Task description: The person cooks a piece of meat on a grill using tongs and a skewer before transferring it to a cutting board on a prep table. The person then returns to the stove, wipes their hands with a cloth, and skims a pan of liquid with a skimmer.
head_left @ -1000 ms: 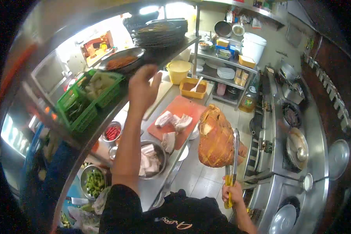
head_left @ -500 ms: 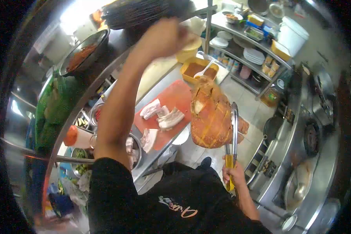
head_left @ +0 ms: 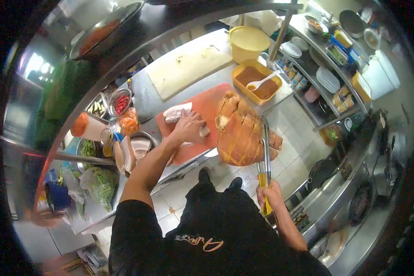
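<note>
On the red cutting board (head_left: 211, 99), my left hand (head_left: 190, 128) reaches over raw pork belly strips, its fingers bent around them and partly hiding them. One strip (head_left: 175, 113) lies just beyond the hand, and the end of another (head_left: 204, 132) shows by the fingertips. My right hand (head_left: 270, 194) is closed on the yellow handles of metal tongs (head_left: 266, 152). Raised in the tongs beside the board is a big piece of browned, scored roast pork (head_left: 239, 133). Its lower side is hidden.
A yellow tub of brown sauce (head_left: 254, 94) with a white spoon (head_left: 263, 81) stands behind the meat. Farther left are a white cutting board (head_left: 184, 71), a metal bowl of pork (head_left: 145, 138) and bagged greens (head_left: 100, 186). A metal rail (head_left: 138, 57) crosses above; stoves line the right.
My left hand has come down from high near the overhead rack onto the pork belly. The tongs and roast pork have shifted slightly left in view, as the camera view also moved.
</note>
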